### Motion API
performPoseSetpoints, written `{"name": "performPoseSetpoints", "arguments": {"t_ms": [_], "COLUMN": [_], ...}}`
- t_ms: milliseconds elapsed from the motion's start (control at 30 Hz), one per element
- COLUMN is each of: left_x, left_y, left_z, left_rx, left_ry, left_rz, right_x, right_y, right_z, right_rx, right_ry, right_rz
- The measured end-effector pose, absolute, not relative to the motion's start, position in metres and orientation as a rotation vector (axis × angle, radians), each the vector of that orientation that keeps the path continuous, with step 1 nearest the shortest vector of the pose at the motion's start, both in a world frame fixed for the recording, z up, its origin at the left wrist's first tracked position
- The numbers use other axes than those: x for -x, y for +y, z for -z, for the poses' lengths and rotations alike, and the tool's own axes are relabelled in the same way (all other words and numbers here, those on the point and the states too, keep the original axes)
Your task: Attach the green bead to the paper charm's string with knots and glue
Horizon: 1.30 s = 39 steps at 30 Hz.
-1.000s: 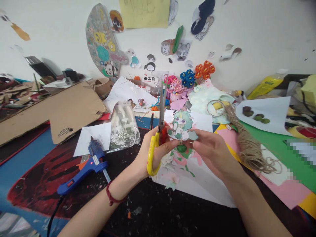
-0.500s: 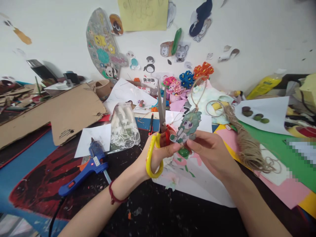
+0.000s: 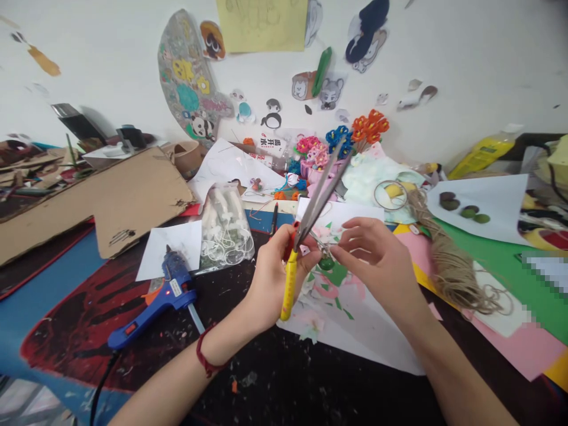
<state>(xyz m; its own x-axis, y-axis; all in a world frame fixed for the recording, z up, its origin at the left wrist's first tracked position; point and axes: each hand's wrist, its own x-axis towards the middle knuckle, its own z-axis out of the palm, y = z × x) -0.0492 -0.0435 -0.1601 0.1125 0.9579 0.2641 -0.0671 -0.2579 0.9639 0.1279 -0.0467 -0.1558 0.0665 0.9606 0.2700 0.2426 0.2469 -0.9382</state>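
My left hand is wrapped round a pair of scissors with yellow and red handles. Their slightly parted blades point up and to the right. Between both hands' fingertips is a small cutout pendant, seen nearly edge-on, its printed figure hidden from me. A round green bead hangs at its lower end. The thumb and forefinger of my right hand pinch the pendant from the right, its other fingers loosely curled. Below lies white paper strewn with pink and green paper scraps.
A blue hot glue gun lies at left, its light on, near a bag of white cords. Brown cardboard is behind it. Twine lies at right on coloured paper. Yarn flowers stand at the back.
The pendant has turned from showing its green-haired figure to nearly edge-on. The scissors have rotated with my left hand, so their blades now lean right. My right hand's fingers have lifted and spread slightly.
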Motion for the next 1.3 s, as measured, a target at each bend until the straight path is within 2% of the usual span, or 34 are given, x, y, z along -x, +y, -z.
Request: {"name": "performPoseSetpoints", "arguments": {"t_ms": [333,500,600,800,1000,1300], "left_x": [0.054,0.054,0.053,0.053,0.054,0.059], "left_y": [-0.047,-0.046,-0.045,-0.042,-0.044,-0.043], "left_z": [0.161,0.158,0.155,0.148,0.147,0.147], "left_rx": [-1.521,-1.437,-1.318,-1.167,-1.138,-1.17], "left_ry": [1.091,1.055,0.982,0.951,0.973,0.87], "left_rz": [-1.318,-1.314,-1.326,-1.317,-1.299,-1.278], "right_x": [-0.12,-0.119,-0.12,-0.12,-0.12,-0.124], "right_y": [-0.054,-0.052,-0.055,-0.057,-0.055,-0.055], "right_z": [0.159,0.164,0.164,0.161,0.163,0.16], "right_rx": [0.899,0.852,0.86,1.001,1.033,1.04], "right_ry": [-2.0,-2.016,-1.988,-1.886,-1.836,-1.594], "right_rz": [0.097,0.321,0.255,-0.18,-0.306,-0.812]}}
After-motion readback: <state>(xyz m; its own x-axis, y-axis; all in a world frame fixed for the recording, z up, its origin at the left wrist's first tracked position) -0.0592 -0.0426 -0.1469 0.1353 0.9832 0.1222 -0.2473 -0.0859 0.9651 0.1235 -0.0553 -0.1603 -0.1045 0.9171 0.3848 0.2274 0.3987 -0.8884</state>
